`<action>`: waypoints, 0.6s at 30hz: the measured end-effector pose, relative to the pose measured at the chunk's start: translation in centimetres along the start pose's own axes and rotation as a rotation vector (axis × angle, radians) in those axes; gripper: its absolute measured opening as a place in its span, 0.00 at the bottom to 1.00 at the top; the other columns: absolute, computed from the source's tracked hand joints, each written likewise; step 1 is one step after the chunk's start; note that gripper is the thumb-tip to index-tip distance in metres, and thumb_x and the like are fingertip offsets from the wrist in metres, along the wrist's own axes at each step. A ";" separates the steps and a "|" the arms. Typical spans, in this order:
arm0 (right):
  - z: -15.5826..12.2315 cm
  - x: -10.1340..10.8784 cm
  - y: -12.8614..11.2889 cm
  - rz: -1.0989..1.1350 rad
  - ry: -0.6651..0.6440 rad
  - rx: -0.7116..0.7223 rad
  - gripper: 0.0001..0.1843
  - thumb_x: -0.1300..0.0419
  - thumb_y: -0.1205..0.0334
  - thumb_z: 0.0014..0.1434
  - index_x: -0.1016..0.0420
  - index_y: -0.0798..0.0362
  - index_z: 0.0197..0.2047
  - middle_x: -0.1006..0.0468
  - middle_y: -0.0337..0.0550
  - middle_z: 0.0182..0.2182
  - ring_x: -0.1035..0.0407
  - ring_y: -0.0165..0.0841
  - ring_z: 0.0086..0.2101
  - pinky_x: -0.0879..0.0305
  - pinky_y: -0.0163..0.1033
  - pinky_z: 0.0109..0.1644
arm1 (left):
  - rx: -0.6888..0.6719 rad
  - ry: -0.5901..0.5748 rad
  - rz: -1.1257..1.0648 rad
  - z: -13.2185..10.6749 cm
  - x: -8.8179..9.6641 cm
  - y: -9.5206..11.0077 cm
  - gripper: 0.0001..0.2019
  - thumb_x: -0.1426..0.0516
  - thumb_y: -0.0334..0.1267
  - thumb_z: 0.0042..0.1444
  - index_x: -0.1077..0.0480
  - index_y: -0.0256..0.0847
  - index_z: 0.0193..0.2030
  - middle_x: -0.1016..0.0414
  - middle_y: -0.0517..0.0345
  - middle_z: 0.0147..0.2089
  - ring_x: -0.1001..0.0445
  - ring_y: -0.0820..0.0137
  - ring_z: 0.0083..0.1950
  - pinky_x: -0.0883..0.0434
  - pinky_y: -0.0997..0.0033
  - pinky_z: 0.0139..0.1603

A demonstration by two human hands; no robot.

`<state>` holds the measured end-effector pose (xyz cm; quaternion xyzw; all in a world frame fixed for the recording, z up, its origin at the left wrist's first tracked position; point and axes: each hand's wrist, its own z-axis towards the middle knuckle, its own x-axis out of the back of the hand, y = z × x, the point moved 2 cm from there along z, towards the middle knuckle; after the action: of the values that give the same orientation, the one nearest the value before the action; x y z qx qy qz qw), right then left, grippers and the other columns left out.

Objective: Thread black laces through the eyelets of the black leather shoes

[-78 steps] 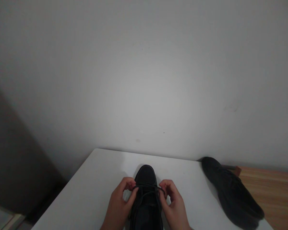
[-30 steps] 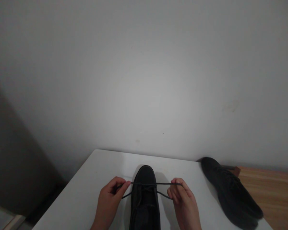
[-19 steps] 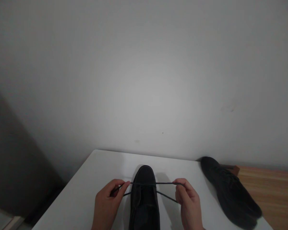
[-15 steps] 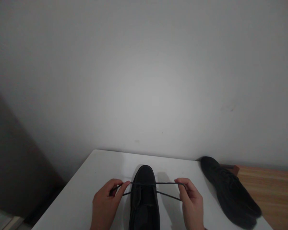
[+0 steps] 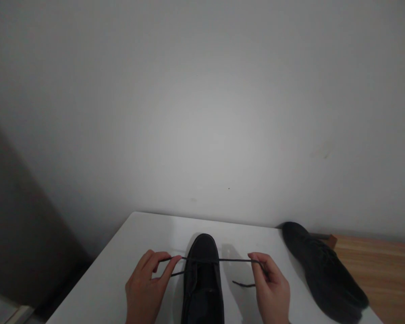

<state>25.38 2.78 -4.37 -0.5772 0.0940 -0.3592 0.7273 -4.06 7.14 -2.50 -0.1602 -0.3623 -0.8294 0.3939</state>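
Head view: a black shoe point(image 5: 203, 246) rests sole down on the white table point(image 5: 148, 231), toe at twelve o'clock, towards the wall point(image 5: 205, 112). Its dark lace point(image 5: 234, 260) runs straight across the front, from nine to three o'clock. At the nine o'clock end, the left hand point(image 5: 144, 283) pinches it, thumb and forefinger closed together on the cord; at three o'clock the right hand point(image 5: 272, 288) has the same narrow pinch, with the other fingers curled. Gripping on opposite sides seems meant to draw the lace level and taut, and the toe-away placing probably gives both hands equal reach. A loose lace end point(image 5: 243, 285) pokes out from the right hand towards nine o'clock.

A second black shoe point(image 5: 320, 265) lies well apart at three o'clock, toe towards eleven, perhaps put there for elbow room; beyond it is a wood-grain surface point(image 5: 374, 270).

The near shoe's heel is cut off at six o'clock, as are both forearms. Behind the left thumb a lower strand disappears, so where it ends cannot be told. Black lace on black leather makes the eyelets and any crossing hard to make out. Down at eight o'clock, a pale-edged object point(image 5: 16, 312) is too cropped to identify.
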 end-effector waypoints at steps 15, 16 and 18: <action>0.1 0.2 -1.4 0.049 0.046 -0.057 0.17 0.38 0.48 0.52 0.20 0.54 0.34 0.16 0.50 0.32 0.24 0.43 0.30 0.32 0.39 0.28 | -0.084 0.090 0.217 0.2 0.2 -0.4 0.19 0.41 0.57 0.61 0.26 0.44 0.30 0.24 0.61 0.28 0.24 0.68 0.30 0.34 0.72 0.34; 0.1 0.1 -1.4 0.057 0.041 -0.060 0.17 0.38 0.48 0.52 0.20 0.54 0.34 0.16 0.50 0.32 0.24 0.43 0.31 0.33 0.38 0.27 | -0.038 0.087 0.204 0.3 0.2 -0.5 0.21 0.40 0.59 0.59 0.28 0.43 0.28 0.25 0.61 0.27 0.25 0.67 0.31 0.35 0.71 0.35; 0.2 -0.1 -1.6 0.086 0.016 -0.059 0.16 0.38 0.48 0.53 0.20 0.53 0.34 0.16 0.50 0.31 0.24 0.43 0.31 0.33 0.38 0.27 | 0.088 0.026 0.086 0.4 -0.2 -0.8 0.23 0.39 0.61 0.55 0.31 0.42 0.24 0.29 0.61 0.25 0.29 0.68 0.28 0.37 0.71 0.34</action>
<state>24.70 2.85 -2.88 -0.5907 0.1352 -0.3292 0.7242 -4.58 7.91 -2.71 -0.1472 -0.3859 -0.7971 0.4406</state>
